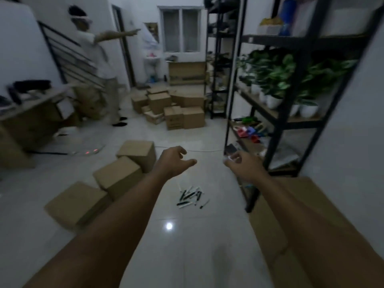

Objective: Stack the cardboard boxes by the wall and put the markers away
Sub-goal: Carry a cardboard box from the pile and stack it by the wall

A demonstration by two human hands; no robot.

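Note:
Three cardboard boxes lie in a loose row on the white tiled floor at my left: the nearest (75, 203), a middle one (117, 176) and the farthest (138, 151). A small heap of black and white markers (190, 197) lies on the floor between my arms. My left hand (173, 161) is stretched forward above the floor, fingers apart and holding nothing. My right hand (242, 165) is also raised, its fingers curled loosely; something small and pale shows at the fingertips, too blurred to name. A large cardboard box (276, 206) sits under my right forearm.
A pile of several cardboard boxes (172, 110) stands by the far wall under a window. A black metal shelf rack (291, 100) with potted plants lines the right side. A person (101, 65) stands at the left by a stair railing, one arm pointing. A desk (31, 113) stands far left.

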